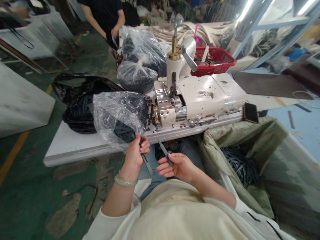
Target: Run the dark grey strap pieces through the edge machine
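My left hand (137, 150) is closed around a dark grey strip (148, 164), whose lower end hangs over my lap. A second dark strip (163, 148) is pinched between the thumb and fingers of my right hand (176, 165), its narrow end pointing up toward the table edge. Just beyond my left hand lies an open clear plastic bag (110, 113) with dark strips (125, 130) inside. In front of both hands stands a cream-coloured machine (210, 95) with a metal feed area (168, 110) and dark scraps scattered over it.
To the left is a black plastic bag (77, 116); behind stand tied clear bags (137, 73). A red basket (215, 56) is behind the machine. A phone (250, 112) lies at the table's right. A green sack (265, 133) holding dark strips (242, 166) is beside me. Another person (105, 16) stands beyond.
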Motion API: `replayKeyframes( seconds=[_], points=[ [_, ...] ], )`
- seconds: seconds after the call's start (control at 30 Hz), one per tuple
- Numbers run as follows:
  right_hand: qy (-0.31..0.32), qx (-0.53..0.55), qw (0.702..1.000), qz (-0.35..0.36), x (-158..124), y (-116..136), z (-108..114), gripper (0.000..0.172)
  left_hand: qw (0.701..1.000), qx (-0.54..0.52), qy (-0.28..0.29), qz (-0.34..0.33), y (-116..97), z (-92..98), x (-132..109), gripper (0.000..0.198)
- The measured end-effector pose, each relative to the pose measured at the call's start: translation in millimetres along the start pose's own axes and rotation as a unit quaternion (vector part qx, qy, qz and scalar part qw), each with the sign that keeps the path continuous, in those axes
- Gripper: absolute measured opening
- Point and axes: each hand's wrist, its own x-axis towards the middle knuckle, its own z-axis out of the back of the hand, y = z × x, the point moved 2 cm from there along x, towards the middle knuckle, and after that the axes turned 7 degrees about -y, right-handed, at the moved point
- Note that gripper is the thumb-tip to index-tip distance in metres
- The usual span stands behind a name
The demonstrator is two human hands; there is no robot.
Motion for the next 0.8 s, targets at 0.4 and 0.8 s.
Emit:
replayKeyframes(
  seconds=[0.4, 0.8],
  points=[
    [0.047, 0.048, 0.995, -0.077, 4, -3, 5, 0.044, 0.984, 0.145, 0.096, 0.036, 23, -8.7, -5, 0.032],
    [-0.099, -0.112, 0.982, 0.112, 6, 1, -3, 0.03, 0.98, 0.141, 0.138, 0.029, 20, -2.9, -1, 0.025]
  ],
)
